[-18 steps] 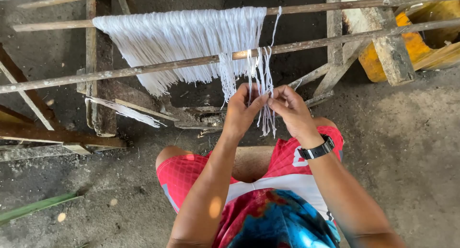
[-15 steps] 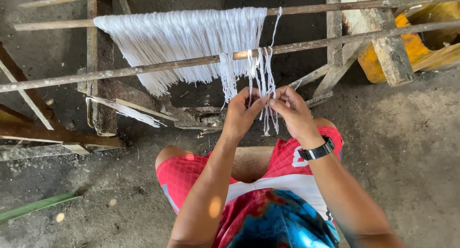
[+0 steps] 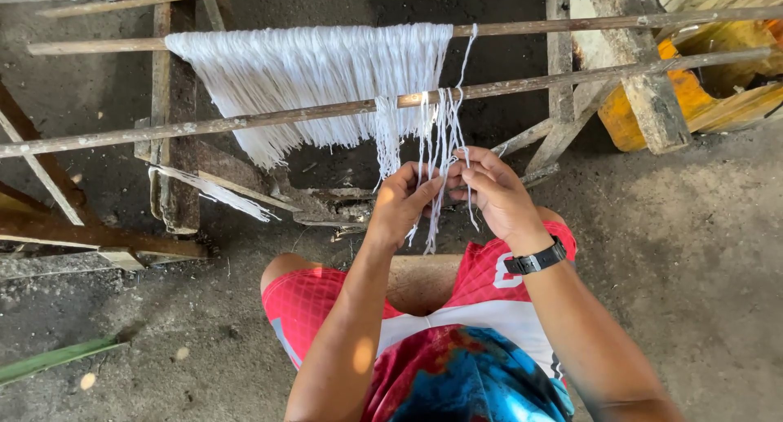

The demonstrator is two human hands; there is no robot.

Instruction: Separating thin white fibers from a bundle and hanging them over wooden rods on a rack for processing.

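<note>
Hanging from two long horizontal wooden poles, a sheet of white threads (image 3: 310,71) spreads across the upper pole (image 3: 571,24) and drapes down over the lower pole (image 3: 204,127). At its right edge a small loose bunch of threads (image 3: 436,157) drops below the lower pole, straight in front of the seated person. The left hand (image 3: 404,198) has its grip closed on these strands, fingers curled round them and thumb pressed against the side. The right hand (image 3: 493,185) meets it just beside, its grip pinching the same strands between fingertips and thumb; a black wristwatch (image 3: 534,260) sits on that wrist. The thread ends trail below both hands, toward the person's red shorts (image 3: 314,304). To the left, a second thin hank of white thread (image 3: 216,194) lies across a dark wooden frame (image 3: 175,169) on the grey dirt floor (image 3: 693,251). A yellow container (image 3: 628,116) stands at the upper right, behind a rough wooden post (image 3: 644,71).
</note>
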